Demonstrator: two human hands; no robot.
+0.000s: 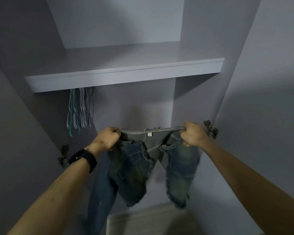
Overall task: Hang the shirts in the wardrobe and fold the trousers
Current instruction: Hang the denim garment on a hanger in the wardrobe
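- Hangers [80, 109] hang under a shelf [124, 73], up and left of the left hand.
- Left hand [107, 138], with a dark wristband [83, 159], is fisted tight on the jeans' waistband, left end.
- Jeans [136, 168] hang between both hands, waistband stretched flat, frayed legs dangling below, inside the open wardrobe [202, 39].
- Right hand [193, 134] is clenched on the waistband's right end.
- A hinge [210, 128] sits just right of that hand.

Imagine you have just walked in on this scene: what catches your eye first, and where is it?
First, the pair of jeans held up in the middle of the view, its waistband stretched between the left hand and the right hand. Next, a bunch of empty hangers dangling under the shelf at the left of the open wardrobe.
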